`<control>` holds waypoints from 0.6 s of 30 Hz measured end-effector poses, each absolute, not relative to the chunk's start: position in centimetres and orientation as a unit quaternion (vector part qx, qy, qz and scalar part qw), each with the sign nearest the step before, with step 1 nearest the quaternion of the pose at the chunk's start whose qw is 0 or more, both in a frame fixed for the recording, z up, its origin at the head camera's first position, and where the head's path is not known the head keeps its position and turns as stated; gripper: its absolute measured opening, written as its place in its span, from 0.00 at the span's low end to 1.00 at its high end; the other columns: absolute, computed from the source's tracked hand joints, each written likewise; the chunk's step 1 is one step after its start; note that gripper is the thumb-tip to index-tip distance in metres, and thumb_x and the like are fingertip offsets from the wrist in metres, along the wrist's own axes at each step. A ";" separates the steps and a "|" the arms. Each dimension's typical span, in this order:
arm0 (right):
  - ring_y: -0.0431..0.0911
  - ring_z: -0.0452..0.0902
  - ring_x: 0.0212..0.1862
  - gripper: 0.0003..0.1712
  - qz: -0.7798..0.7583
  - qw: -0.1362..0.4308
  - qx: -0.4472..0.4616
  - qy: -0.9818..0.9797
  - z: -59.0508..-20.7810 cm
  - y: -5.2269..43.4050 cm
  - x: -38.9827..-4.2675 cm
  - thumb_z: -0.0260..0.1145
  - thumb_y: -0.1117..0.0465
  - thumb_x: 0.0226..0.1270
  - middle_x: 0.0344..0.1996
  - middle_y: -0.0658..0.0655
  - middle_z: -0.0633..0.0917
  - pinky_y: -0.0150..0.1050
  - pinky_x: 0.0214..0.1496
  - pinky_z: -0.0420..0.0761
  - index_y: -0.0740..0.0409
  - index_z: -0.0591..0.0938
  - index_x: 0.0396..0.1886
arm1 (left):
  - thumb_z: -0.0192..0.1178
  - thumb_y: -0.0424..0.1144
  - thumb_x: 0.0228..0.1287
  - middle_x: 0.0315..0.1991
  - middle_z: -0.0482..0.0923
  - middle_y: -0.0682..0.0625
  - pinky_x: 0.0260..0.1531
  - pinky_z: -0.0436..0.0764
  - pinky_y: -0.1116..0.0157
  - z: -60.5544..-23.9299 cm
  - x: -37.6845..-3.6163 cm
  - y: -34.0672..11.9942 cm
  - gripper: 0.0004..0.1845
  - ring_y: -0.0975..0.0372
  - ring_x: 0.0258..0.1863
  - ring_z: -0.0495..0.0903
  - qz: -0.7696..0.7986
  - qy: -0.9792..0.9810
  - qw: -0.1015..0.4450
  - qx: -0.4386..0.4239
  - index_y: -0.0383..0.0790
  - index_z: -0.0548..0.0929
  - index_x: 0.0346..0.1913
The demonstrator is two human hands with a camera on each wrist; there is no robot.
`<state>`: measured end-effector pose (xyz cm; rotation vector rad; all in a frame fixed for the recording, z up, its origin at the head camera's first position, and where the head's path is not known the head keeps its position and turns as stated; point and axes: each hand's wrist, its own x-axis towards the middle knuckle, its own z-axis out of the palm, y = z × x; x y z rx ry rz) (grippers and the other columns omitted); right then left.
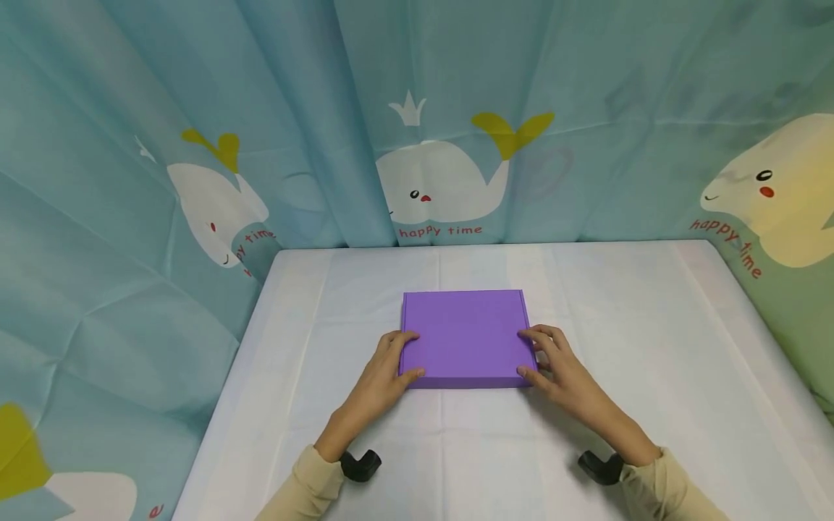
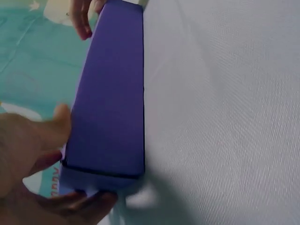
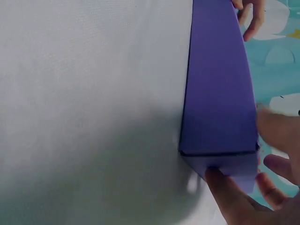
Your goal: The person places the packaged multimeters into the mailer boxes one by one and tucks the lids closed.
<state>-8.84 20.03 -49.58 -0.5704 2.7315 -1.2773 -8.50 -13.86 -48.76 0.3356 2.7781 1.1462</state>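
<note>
A flat purple cardboard box (image 1: 465, 336) lies on the white-covered table with its lid closed. My left hand (image 1: 384, 369) holds its left end, thumb at the near corner and a finger over the top edge. At the opposite end, my right hand (image 1: 560, 369) holds the box in much the same way. In the left wrist view, fingertips (image 2: 101, 206) press the short side of the purple box (image 2: 110, 93). The right wrist view shows a fingertip (image 3: 216, 180) against the other short side, with the long front face (image 3: 218, 84) in sight.
A white cloth (image 1: 352, 289) covers the table. Blue-green curtains (image 1: 313, 108) printed with whales hang along the back and sides. A black wrist camera mount (image 1: 361, 465) sits at the left cuff, and another mount (image 1: 601, 467) at the right.
</note>
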 end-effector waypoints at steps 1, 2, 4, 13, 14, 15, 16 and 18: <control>0.66 0.77 0.64 0.41 -0.420 0.046 -0.185 0.887 -49.5 20.1 -8.8 0.74 0.61 0.68 0.72 0.67 0.63 0.52 0.58 0.86 0.62 0.66 0.76 | 0.75 0.41 0.62 0.73 0.64 0.34 0.68 0.75 0.45 -48.8 -8.5 -13.9 0.39 0.44 0.69 0.74 0.379 0.916 0.064 0.116 0.42 0.69 0.74; 0.67 0.78 0.64 0.45 -0.423 0.056 -0.186 0.885 -49.4 20.2 -8.8 0.76 0.62 0.66 0.73 0.68 0.62 0.52 0.59 0.85 0.62 0.64 0.78 | 0.76 0.41 0.61 0.74 0.63 0.34 0.68 0.75 0.44 -48.8 -8.5 -14.0 0.42 0.43 0.70 0.74 0.379 0.915 0.068 0.121 0.42 0.68 0.75; 0.68 0.79 0.64 0.51 -0.418 0.072 -0.191 0.885 -49.3 20.4 -8.7 0.78 0.64 0.63 0.75 0.71 0.60 0.52 0.60 0.85 0.64 0.60 0.80 | 0.78 0.40 0.57 0.74 0.61 0.32 0.67 0.76 0.44 -48.9 -8.5 -14.0 0.46 0.41 0.69 0.74 0.373 0.916 0.071 0.132 0.41 0.66 0.76; 0.65 0.85 0.56 0.57 -0.312 0.038 -0.213 0.925 -49.7 19.7 -8.5 0.78 0.75 0.54 0.70 0.81 0.70 0.59 0.63 0.81 0.75 0.55 0.79 | 0.79 0.32 0.54 0.69 0.65 0.25 0.63 0.81 0.47 -49.5 -8.7 -13.6 0.42 0.38 0.65 0.77 0.301 0.937 0.027 0.175 0.34 0.71 0.71; 0.65 0.85 0.55 0.57 -0.306 0.032 -0.210 0.928 -49.7 19.6 -8.4 0.79 0.75 0.53 0.69 0.81 0.72 0.60 0.62 0.81 0.76 0.56 0.78 | 0.80 0.32 0.54 0.68 0.65 0.25 0.63 0.82 0.47 -49.5 -8.7 -13.6 0.42 0.38 0.65 0.78 0.298 0.938 0.023 0.176 0.34 0.71 0.71; 0.65 0.85 0.55 0.57 -0.303 0.027 -0.206 0.930 -49.8 19.5 -8.4 0.79 0.75 0.53 0.68 0.81 0.73 0.60 0.62 0.81 0.75 0.57 0.78 | 0.80 0.32 0.54 0.68 0.66 0.26 0.63 0.82 0.47 -49.5 -8.7 -13.5 0.41 0.39 0.65 0.78 0.295 0.939 0.019 0.175 0.35 0.71 0.71; 0.65 0.85 0.55 0.57 -0.301 0.022 -0.202 0.932 -49.8 19.5 -8.3 0.80 0.75 0.52 0.67 0.80 0.75 0.60 0.62 0.81 0.75 0.58 0.78 | 0.80 0.32 0.54 0.68 0.66 0.26 0.63 0.82 0.47 -49.6 -8.6 -13.5 0.41 0.39 0.64 0.78 0.293 0.940 0.013 0.174 0.35 0.72 0.71; 0.65 0.85 0.55 0.56 -0.293 0.011 -0.198 0.935 -49.8 19.4 -8.2 0.80 0.74 0.51 0.63 0.79 0.79 0.60 0.60 0.83 0.75 0.60 0.77 | 0.80 0.32 0.53 0.67 0.68 0.26 0.62 0.82 0.47 -49.7 -8.5 -13.4 0.41 0.38 0.64 0.79 0.288 0.942 0.001 0.172 0.36 0.73 0.70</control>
